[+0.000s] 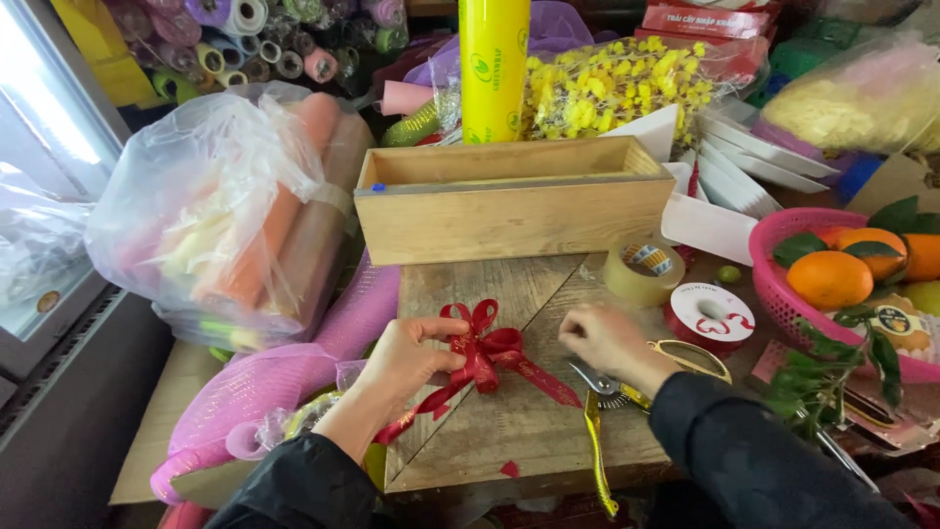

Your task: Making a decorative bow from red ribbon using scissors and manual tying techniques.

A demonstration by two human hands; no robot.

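Hands tying a red ribbon bow on a wooden board

The left hand (406,355) pinched the red ribbon bow (485,353) at the wooden board's (509,421) centre; the right hand (602,338), just right of the bow, was blurred, its fingers' state unclear, gold-handled scissors (685,358) beside it.

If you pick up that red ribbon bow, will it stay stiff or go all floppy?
Probably floppy: the red ribbon bow has thin tails that trail loosely over the wooden board. Its loops stand up a little, so it may be slightly springy. It looks very light; the left hand pinches it with just fingertips.
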